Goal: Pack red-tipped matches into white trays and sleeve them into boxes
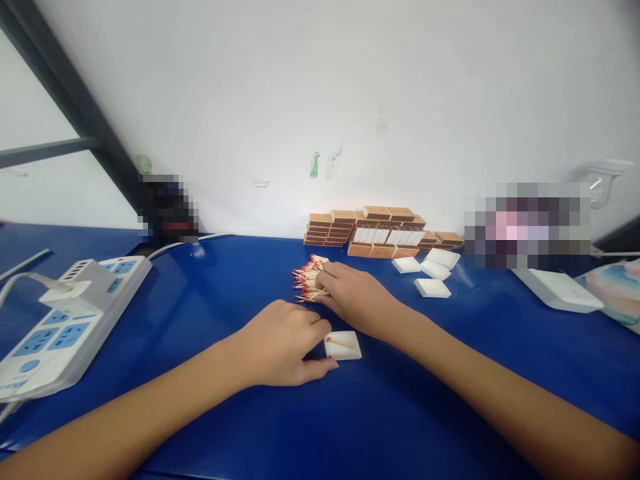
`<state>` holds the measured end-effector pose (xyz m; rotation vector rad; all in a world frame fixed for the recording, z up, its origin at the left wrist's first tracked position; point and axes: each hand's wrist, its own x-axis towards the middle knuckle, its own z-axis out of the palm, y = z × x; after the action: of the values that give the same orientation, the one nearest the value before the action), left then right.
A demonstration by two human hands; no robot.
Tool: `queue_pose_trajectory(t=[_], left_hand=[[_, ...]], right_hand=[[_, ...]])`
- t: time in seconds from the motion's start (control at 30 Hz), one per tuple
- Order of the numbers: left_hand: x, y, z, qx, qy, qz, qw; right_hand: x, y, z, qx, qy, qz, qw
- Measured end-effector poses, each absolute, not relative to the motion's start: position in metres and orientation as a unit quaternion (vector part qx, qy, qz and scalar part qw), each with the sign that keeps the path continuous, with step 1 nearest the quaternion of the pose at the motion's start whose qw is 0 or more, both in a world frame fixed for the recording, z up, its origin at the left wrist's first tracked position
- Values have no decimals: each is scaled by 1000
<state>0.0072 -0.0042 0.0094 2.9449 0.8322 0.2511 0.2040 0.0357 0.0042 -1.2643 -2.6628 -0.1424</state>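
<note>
A white matchbox tray (344,353) lies on the blue tabletop with a match (342,343) in it. Its left end is between the thumb and fingers of my left hand (290,343). Farther back is a loose pile of red-tipped matches (306,279). My right hand (353,293) reaches into the right side of this pile, its fingers closed together on matches there. The fingertips are partly hidden, so how many matches they pinch does not show.
Stacked matchboxes (327,230) stand against the wall. In front of them, to the right, lie several white trays (433,288). A white power strip (95,333) with a plugged-in adapter is on the left. Another white box (560,290) sits at the right.
</note>
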Motion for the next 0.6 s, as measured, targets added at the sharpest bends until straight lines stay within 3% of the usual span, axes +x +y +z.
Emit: queue_pose_trajectory(t=[0.4,0.6], left_hand=[[4,3,15,950,303,69,5],[4,10,11,928,367,71,0]], right_hand=[[226,29,6,-421,-897,-115,70],[257,25,9,-423,-893,-99,115]])
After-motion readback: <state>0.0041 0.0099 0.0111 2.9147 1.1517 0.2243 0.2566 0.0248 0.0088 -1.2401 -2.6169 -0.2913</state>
